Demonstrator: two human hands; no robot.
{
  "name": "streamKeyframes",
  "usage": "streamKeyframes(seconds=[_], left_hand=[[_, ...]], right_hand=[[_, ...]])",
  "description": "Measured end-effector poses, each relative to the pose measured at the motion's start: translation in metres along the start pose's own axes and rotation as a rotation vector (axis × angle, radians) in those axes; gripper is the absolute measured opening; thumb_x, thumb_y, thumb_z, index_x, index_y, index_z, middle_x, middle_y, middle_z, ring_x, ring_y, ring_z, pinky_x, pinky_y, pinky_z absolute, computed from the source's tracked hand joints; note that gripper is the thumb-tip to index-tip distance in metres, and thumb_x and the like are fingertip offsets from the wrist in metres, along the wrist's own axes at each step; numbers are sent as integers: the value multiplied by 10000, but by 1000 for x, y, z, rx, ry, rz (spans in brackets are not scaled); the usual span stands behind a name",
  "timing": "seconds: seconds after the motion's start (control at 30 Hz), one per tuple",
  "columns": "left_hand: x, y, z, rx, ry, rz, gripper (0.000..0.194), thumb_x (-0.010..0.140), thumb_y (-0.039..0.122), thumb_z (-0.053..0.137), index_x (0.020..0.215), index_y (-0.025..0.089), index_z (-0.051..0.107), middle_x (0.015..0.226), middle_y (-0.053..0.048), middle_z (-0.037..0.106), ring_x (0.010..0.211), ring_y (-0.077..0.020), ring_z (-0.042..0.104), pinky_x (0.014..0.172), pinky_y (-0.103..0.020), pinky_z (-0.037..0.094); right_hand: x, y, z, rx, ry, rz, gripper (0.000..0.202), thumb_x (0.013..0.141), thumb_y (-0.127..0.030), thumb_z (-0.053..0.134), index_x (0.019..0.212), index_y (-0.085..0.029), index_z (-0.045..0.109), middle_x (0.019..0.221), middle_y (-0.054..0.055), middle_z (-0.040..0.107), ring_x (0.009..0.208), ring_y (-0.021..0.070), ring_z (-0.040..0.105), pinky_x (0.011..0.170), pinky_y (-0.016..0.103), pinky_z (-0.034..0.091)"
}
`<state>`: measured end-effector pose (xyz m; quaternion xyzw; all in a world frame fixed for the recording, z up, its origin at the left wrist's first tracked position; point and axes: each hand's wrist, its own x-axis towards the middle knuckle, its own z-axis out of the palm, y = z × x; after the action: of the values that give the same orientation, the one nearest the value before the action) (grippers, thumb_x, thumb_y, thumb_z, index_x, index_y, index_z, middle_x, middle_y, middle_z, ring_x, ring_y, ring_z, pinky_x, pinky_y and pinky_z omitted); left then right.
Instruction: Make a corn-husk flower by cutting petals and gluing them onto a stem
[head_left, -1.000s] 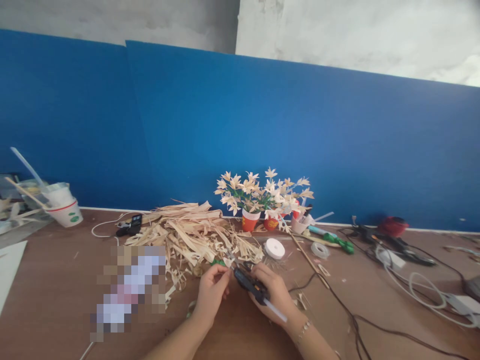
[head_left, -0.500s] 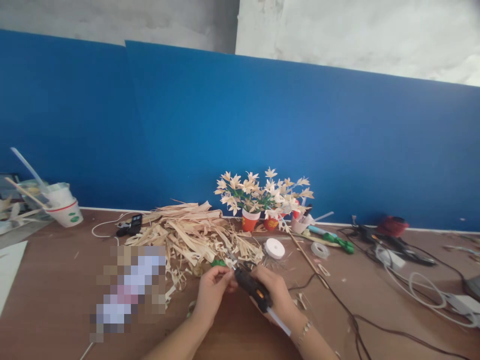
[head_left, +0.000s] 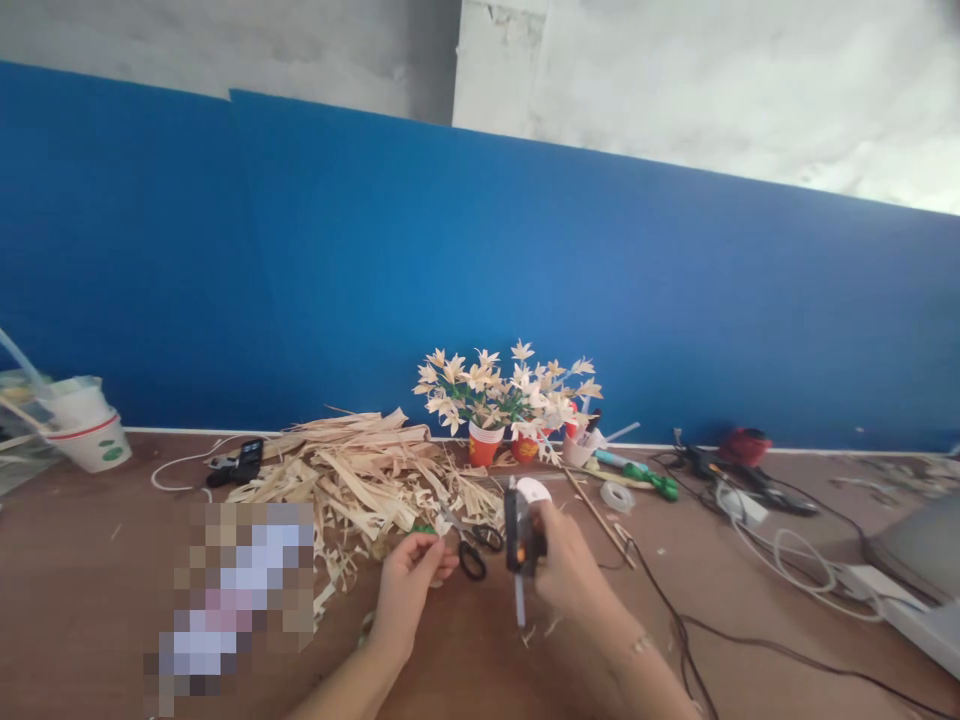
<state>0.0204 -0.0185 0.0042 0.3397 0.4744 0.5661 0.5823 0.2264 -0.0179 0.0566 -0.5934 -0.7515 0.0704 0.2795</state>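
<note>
Scissors [head_left: 466, 536]: are lying between left hand [head_left: 407, 588] and glue gun [head_left: 513, 530]
Strips [head_left: 375, 465]: are spreading behind left hand
Flowers [head_left: 480, 378]: are standing in cups [head_left: 486, 447]
Roll [head_left: 534, 489]: is probably resting behind glue gun

The left hand [head_left: 405, 580] holds thumb and index fingertip pinched together, the left forearm [head_left: 349, 682] slanting from near left to far right. The right hand [head_left: 561, 555], apart from it, curls in a grip, the right forearm [head_left: 630, 655] slanting far and left.
</note>
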Motion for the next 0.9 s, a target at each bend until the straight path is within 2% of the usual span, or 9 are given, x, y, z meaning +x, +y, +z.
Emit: streamKeyframes(seconds=[0.07,0.13,0.27,0.4,0.53,0.6,0.67,0.8,0.9], left_hand=[[1,0,0,-4,3,-3,309,633,421,695,728,144,597,667,-38,693,616,-154,658,577,-228,492],[2,0,0,-18,6,10,305,620,414,703,714,144,599,661,-32,687,626,-161,663,590,-238,505],[3,1,2,-37,25,43,303,605,407,709,711,143,605,643,-30,681,638,-177,670,599,-256,522],[3,0,0,-45,49,71,307,610,407,705,716,137,606,646,-42,688,647,-182,673,609,-263,529],[4,0,-2,-61,97,115,305,627,409,692,731,134,611,683,-54,694,672,-201,681,622,-283,537],[4,2,-3,-52,121,147,299,643,408,683,739,133,616,693,-54,693,690,-205,682,637,-287,537],[4,3,-3,-45,137,171,293,657,405,674,744,131,617,688,-54,691,698,-206,682,653,-291,536],[2,6,-4,-44,156,201,283,670,399,664,741,130,610,666,-53,685,680,-207,678,654,-302,535],[2,8,-5,-39,164,206,274,666,392,664,751,137,614,681,-51,688,682,-210,675,651,-308,537]], right_hand=[[2,27,-14,-53,-79,223,270,625,-118,504,886,-178,478,766,51,611,708,192,569,597,246,353],[0,55,-26,-114,-195,412,311,612,-142,551,915,-174,491,839,75,633,780,221,602,624,257,375],[-4,95,-34,-262,-212,670,366,701,-247,543,1049,-145,494,917,145,639,858,282,627,671,315,406],[-5,104,-29,-350,-239,747,323,735,-250,508,1021,-101,525,977,201,617,940,306,608,702,344,426],[-5,85,-33,-507,-179,776,298,726,-266,518,971,-100,558,1028,205,584,1017,350,548,765,441,408],[-4,63,-35,-622,-88,704,275,721,-236,520,959,-109,573,1008,199,578,1024,358,526,782,484,381],[-1,35,-30,-605,-62,526,201,740,-224,492,882,-142,607,971,171,598,966,338,547,776,471,372],[8,-23,9,-149,-283,56,197,745,-143,473,763,-219,654,810,46,667,827,197,596,749,293,395],[13,-55,45,48,-359,-108,162,718,-125,522,750,-202,660,795,35,675,788,169,596,710,236,402]])
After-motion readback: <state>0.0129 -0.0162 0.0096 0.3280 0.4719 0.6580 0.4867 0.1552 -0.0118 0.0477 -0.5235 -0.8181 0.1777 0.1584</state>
